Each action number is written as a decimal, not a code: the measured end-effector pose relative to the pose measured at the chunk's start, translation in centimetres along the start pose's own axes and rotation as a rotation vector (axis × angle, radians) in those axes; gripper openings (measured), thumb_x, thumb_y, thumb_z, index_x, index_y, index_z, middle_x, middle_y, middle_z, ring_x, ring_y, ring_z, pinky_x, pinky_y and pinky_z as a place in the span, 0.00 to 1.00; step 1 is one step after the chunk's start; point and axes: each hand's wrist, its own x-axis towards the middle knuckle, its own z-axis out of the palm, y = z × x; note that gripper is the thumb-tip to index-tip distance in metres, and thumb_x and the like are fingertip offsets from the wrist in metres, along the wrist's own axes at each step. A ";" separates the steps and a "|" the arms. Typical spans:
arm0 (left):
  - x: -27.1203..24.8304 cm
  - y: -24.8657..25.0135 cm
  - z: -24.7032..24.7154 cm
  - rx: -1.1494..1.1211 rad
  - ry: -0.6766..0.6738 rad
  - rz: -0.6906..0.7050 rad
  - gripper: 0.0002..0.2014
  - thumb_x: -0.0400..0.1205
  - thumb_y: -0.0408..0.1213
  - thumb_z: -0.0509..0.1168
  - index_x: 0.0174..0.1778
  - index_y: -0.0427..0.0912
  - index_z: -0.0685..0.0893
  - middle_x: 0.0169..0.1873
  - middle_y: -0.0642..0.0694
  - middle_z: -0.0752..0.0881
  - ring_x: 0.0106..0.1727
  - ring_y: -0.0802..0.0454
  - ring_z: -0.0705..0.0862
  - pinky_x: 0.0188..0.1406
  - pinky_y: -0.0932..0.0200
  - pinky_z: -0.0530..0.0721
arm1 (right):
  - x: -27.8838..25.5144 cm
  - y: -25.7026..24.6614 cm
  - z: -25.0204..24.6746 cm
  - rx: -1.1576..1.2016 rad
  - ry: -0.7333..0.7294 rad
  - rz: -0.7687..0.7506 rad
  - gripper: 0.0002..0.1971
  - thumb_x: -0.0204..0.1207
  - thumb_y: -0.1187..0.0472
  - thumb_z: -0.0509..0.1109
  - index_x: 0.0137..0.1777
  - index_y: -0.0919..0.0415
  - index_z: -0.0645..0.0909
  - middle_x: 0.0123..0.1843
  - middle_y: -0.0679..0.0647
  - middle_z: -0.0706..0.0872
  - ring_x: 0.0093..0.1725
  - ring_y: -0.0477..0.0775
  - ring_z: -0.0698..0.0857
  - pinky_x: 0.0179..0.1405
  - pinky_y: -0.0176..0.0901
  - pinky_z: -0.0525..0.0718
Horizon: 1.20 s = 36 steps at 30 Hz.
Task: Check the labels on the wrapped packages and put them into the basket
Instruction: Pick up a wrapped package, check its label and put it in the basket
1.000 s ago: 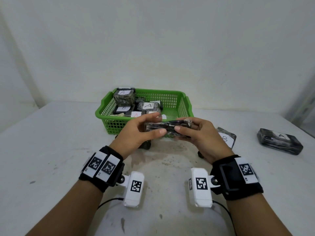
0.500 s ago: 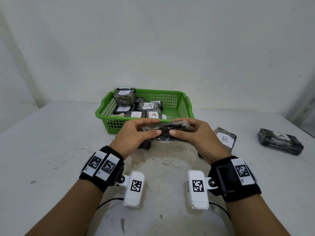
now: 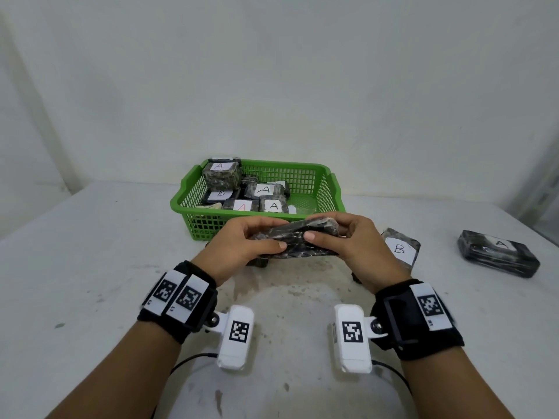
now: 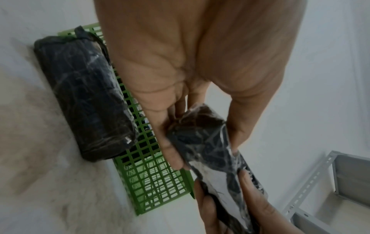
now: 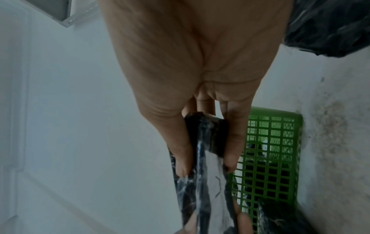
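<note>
Hands, left (image 3: 242,243) & right (image 3: 352,241), gripping wrapped pkg (image 3: 298,240), green basket (image 3: 328,189) behind, B pkg (image 3: 400,247) right.

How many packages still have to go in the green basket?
Several labelled packages already sit in the basket. Both hands, left and right, hold one package in front of it, so that one is being checked. Still on the table: a package marked B, one marked A, and another dark one against the basket's front. So at least four to go.
</note>
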 end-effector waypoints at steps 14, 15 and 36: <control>-0.1 0.2 0.1 0.081 0.056 0.154 0.26 0.70 0.32 0.82 0.64 0.48 0.87 0.60 0.47 0.89 0.62 0.49 0.88 0.69 0.45 0.83 | 0.3 0.3 -0.1 0.185 0.029 0.111 0.20 0.73 0.66 0.81 0.65 0.68 0.86 0.60 0.65 0.93 0.56 0.62 0.94 0.53 0.53 0.95; -0.1 0.2 0.1 0.065 0.065 0.128 0.24 0.71 0.39 0.81 0.63 0.50 0.87 0.60 0.48 0.90 0.63 0.50 0.88 0.69 0.45 0.82 | 0.2 0.3 -0.2 0.173 0.033 0.097 0.18 0.75 0.69 0.80 0.64 0.66 0.87 0.59 0.64 0.94 0.57 0.63 0.94 0.54 0.54 0.95; 0.1 -0.1 0.1 -0.068 0.084 0.001 0.23 0.70 0.44 0.76 0.60 0.40 0.90 0.56 0.29 0.89 0.60 0.25 0.85 0.64 0.31 0.83 | 0.1 -0.3 -0.6 -0.001 0.004 -0.002 0.26 0.67 0.59 0.88 0.66 0.47 0.90 0.68 0.54 0.91 0.72 0.58 0.87 0.72 0.62 0.86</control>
